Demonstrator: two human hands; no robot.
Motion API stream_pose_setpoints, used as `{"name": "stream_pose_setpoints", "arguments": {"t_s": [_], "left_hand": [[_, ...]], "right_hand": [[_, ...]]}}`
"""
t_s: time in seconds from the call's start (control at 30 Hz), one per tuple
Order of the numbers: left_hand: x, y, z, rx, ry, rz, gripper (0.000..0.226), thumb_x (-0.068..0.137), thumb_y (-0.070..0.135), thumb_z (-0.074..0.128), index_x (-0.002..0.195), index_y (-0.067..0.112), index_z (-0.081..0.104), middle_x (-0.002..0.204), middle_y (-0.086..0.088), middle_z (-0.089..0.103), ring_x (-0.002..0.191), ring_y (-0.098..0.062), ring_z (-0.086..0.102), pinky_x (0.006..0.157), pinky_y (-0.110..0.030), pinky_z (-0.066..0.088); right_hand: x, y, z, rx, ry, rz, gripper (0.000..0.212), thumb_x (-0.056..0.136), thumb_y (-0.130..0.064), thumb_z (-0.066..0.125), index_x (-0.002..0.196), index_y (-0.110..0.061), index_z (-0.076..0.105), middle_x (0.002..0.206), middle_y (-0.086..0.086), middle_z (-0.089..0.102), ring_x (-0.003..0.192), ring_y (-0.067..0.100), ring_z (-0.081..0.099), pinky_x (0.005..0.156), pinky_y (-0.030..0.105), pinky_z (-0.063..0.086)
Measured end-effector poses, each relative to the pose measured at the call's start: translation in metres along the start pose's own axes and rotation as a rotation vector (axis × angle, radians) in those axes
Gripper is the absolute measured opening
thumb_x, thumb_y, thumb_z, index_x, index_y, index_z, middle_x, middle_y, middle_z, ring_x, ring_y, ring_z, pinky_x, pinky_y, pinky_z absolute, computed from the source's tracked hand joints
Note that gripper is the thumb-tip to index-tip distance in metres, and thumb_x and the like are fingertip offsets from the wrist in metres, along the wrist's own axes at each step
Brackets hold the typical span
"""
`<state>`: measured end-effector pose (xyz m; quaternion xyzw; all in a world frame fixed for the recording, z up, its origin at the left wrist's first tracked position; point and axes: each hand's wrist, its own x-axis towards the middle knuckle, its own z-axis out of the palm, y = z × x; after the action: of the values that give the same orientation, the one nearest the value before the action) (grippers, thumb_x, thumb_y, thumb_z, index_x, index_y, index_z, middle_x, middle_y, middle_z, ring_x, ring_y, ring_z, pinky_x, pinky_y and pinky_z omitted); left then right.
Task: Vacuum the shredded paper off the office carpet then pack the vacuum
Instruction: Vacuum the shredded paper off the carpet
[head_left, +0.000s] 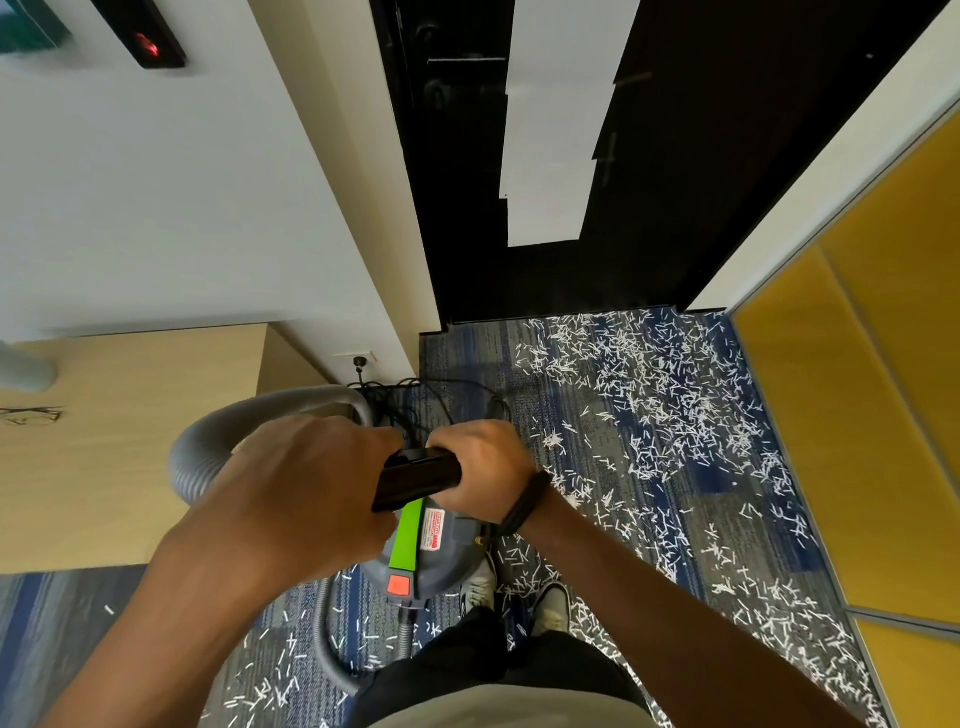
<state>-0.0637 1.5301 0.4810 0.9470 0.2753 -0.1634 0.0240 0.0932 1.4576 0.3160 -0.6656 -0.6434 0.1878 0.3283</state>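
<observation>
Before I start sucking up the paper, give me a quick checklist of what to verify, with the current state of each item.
1. Plug in the wall socket: ok, the cord is plugged in.
2. Right hand on the black handle: ok, fingers are curled round it.
3. Left hand grip: cannot tell; it hides whatever it holds.
4. Grey hose attached and free: cannot tell, it loops behind the left hand.
5. Nozzle on the carpet: cannot tell, no nozzle is in view.
6. Shredded paper cleared: not ok, the carpet is still covered.
</observation>
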Motion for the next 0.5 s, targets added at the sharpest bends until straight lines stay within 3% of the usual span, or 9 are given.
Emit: {"name": "stream_pose_setpoints", "arguments": {"t_s": [0.07, 0.13, 0.33, 0.5], "left_hand": [[0.001, -0.001, 0.0, 0.006, 0.008, -0.003, 0.025, 0.092, 0.055, 0.057, 0.112, 0.042, 0.05, 0.085, 0.015, 0.058, 0.068, -0.002, 0.05, 0.053, -0.016, 0.028], [0.005, -0.001, 0.001, 0.007, -0.007, -0.013, 0.027, 0.09, 0.053, 0.058, 0.113, 0.04, 0.052, 0.084, 0.014, 0.058, 0.067, -0.003, 0.049, 0.053, -0.018, 0.027], [0.007, -0.002, 0.005, 0.0, -0.047, -0.007, 0.026, 0.088, 0.048, 0.057, 0.111, 0.038, 0.054, 0.088, 0.01, 0.064, 0.078, -0.01, 0.058, 0.062, -0.025, 0.039], [-0.002, -0.001, 0.009, -0.064, -0.025, 0.034, 0.024, 0.093, 0.052, 0.055, 0.114, 0.042, 0.05, 0.083, 0.014, 0.055, 0.078, -0.005, 0.055, 0.06, -0.019, 0.033]], "right_hand": [[0.003, -0.001, 0.002, 0.018, 0.027, 0.0, 0.026, 0.07, -0.046, 0.061, 0.072, -0.02, 0.063, 0.061, -0.003, 0.062, 0.055, 0.021, 0.061, 0.053, 0.029, 0.048], [0.005, 0.0, 0.004, 0.036, 0.037, 0.012, 0.032, 0.067, -0.051, 0.051, 0.07, -0.02, 0.06, 0.06, -0.002, 0.061, 0.054, 0.023, 0.059, 0.053, 0.029, 0.046], [-0.001, 0.005, 0.01, 0.012, 0.033, 0.021, 0.015, 0.065, -0.031, 0.068, 0.069, -0.022, 0.056, 0.06, -0.004, 0.058, 0.054, 0.02, 0.056, 0.052, 0.029, 0.046], [-0.014, 0.005, 0.018, 0.018, 0.085, 0.014, 0.017, 0.065, -0.022, 0.072, 0.068, -0.022, 0.055, 0.056, -0.006, 0.054, 0.051, 0.018, 0.053, 0.049, 0.029, 0.044]]}}
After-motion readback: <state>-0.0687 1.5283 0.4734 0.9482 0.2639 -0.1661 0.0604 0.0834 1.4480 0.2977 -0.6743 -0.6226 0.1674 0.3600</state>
